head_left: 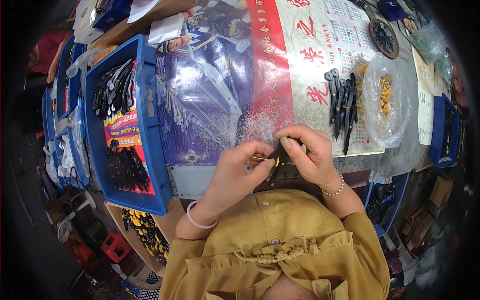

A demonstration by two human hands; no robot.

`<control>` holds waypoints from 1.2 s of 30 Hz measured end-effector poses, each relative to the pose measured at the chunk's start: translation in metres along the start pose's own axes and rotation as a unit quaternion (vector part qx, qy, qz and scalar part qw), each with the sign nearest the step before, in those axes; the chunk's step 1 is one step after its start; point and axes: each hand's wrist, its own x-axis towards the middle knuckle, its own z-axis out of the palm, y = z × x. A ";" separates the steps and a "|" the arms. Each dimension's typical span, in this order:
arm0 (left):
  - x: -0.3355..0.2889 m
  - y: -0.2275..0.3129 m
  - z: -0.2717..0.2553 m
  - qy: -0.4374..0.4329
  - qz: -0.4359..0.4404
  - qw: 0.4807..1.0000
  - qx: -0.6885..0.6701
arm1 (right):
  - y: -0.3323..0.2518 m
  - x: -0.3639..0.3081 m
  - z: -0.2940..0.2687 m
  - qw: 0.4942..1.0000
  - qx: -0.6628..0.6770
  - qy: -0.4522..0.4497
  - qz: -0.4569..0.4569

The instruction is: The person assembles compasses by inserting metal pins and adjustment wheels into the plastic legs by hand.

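At the table's near edge my hands meet in front of my body. My left hand (239, 171) is closed in a pinch, with a thin, pin-like piece (259, 158) between its fingers. A small yellow part (277, 162) shows just beyond those fingertips, against a black elongated part (275, 171). My right hand (311, 156) grips that black part between thumb and forefinger; the fingers hide much of it. To the right lie several similar black parts (342, 107) with small yellow dots. Beside them, a clear plastic bag (385, 112) holds small yellow pieces (384, 95).
A blue tray (162, 175) on the left holds two bundles of black parts. Below it stands a cardboard box (172, 225) with black and yellow parts. A round dish (372, 35) of small dark pieces sits far right. Printed sheets (270, 55) cover the tabletop.
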 end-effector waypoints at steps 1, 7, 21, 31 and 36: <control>0.002 0.001 0.001 0.000 -0.002 1.000 -0.001 | 0.002 -0.001 -0.001 1.000 -0.008 0.004 -0.015; 0.007 0.000 0.005 0.026 0.053 0.984 0.168 | 0.007 -0.002 0.003 0.998 -0.035 0.004 -0.045; 0.009 -0.004 0.013 0.041 0.145 0.918 0.366 | 0.016 -0.002 0.010 0.999 -0.010 -0.004 -0.042; -0.016 -0.027 0.000 -0.073 -0.058 0.979 -0.182 | 0.007 -0.007 0.003 0.992 0.085 -0.003 0.096; -0.021 -0.020 0.007 -0.112 -0.124 0.963 -0.210 | 0.010 -0.008 0.006 0.988 0.115 0.010 0.107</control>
